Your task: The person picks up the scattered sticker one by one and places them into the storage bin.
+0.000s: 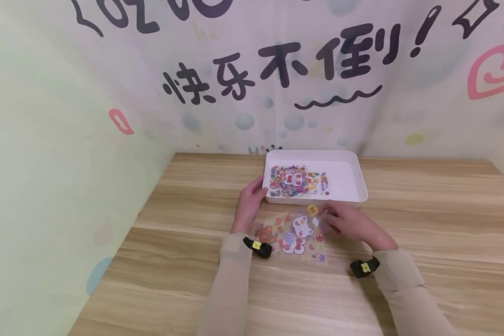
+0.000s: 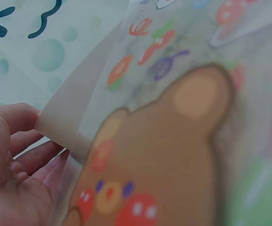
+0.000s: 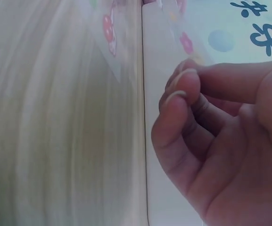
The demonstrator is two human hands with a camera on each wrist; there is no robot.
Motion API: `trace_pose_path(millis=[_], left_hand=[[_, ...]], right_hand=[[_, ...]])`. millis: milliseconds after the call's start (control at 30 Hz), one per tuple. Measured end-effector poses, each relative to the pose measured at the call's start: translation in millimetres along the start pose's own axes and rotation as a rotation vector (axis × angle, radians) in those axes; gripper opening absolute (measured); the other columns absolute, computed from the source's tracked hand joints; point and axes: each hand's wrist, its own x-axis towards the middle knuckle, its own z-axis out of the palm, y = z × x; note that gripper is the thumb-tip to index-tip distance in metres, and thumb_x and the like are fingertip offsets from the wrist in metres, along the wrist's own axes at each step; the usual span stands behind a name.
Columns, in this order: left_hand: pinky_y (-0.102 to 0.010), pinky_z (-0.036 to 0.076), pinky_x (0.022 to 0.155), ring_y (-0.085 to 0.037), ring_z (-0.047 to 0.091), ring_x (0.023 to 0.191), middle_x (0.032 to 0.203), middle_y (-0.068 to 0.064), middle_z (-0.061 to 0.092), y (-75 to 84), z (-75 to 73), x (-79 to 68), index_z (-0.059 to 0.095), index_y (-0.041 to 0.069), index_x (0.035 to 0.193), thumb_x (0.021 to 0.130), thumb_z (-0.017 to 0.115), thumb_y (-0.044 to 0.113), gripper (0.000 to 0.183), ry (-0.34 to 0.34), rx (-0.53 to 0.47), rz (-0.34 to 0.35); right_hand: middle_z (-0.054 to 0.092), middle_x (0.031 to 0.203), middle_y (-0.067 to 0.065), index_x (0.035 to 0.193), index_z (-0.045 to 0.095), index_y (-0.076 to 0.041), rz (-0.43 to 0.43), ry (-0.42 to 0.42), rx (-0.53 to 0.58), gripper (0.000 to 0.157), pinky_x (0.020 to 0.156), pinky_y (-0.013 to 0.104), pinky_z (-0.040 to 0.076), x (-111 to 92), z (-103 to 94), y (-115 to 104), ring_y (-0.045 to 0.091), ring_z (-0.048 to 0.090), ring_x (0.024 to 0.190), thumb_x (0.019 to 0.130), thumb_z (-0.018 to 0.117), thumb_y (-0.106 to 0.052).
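A white tray [image 1: 344,179] stands at the back of the table, and my left hand [image 1: 248,205] holds it by its left front corner. In the left wrist view the fingers [image 2: 22,120] lie at the tray's corner, behind clear film. In front of the tray is a clear plastic sheet [image 1: 294,238] printed with cartoon bears and small fruits. My right hand [image 1: 354,224] pinches its upper right corner between thumb and fingertips, close to the tray's front wall. The brown bear print [image 2: 173,141] fills much of the left wrist view.
Inside the tray, on its left, lie a densely patterned clear piece [image 1: 287,182] and a second printed clear piece [image 1: 319,184]. The tray backs onto a white printed wall cloth [image 1: 235,121]. Wood-grain table [image 1: 441,214] extends to both sides.
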Motion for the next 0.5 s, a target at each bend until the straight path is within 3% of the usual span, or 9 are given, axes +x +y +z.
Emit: trace_pose_path(millis=[500], left_hand=[[-0.021, 0.04, 0.093, -0.007, 0.043, 0.116, 0.131, 0.007, 0.046, 0.5, -0.6, 0.5, 0.046, 0.022, 0.13, 0.089, 0.053, 0.017, 0.042, 0.003, -0.014, -0.008]], right_hand=[[0.05, 0.064, 0.004, 0.101, 0.055, -0.006, -0.022, 0.077, 0.049, 0.014, 0.045, 0.026, 0.041, -0.4, -8.6, 5.4, 0.016, 0.047, 0.054, 0.093, 0.046, -0.014]])
